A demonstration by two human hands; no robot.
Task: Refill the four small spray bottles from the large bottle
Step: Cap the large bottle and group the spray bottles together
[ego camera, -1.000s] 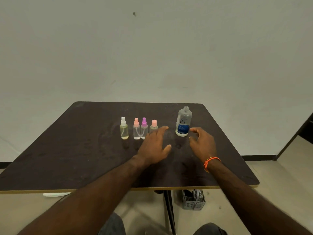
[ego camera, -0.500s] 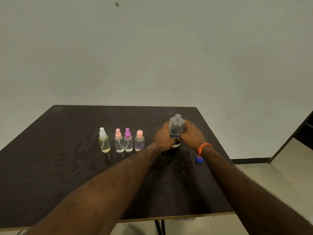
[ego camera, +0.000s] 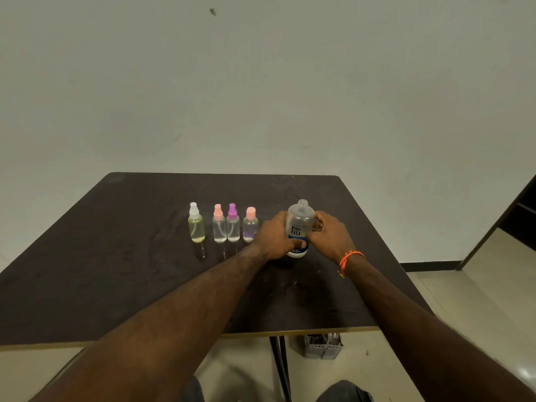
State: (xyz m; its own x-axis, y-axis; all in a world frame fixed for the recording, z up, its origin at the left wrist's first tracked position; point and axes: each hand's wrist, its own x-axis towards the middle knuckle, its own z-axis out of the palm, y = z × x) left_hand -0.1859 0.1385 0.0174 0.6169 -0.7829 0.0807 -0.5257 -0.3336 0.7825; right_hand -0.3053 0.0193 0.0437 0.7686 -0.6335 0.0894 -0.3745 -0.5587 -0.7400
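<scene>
The large clear bottle [ego camera: 299, 224] with a blue-and-white label stands upright and uncapped on the dark table [ego camera: 116, 256]. My left hand [ego camera: 274, 237] grips its left side and my right hand [ego camera: 329, 236] grips its right side. To the left stands a row of small spray bottles: a white-capped one with yellowish liquid [ego camera: 196, 224], a pink-capped one [ego camera: 219, 224], a purple-capped one [ego camera: 233, 223] and another pink-capped one [ego camera: 250, 224], the last right beside my left hand.
A pale wall rises behind the table. Under the table's front edge a grey perforated basket [ego camera: 322, 346] sits on the floor beside the table leg [ego camera: 280, 367]. A dark doorway [ego camera: 519, 219] is at the far right.
A second ago both hands hovered open over the table in front of the large bottle. They have since closed around it from both sides; the bottle stays upright on the table.
</scene>
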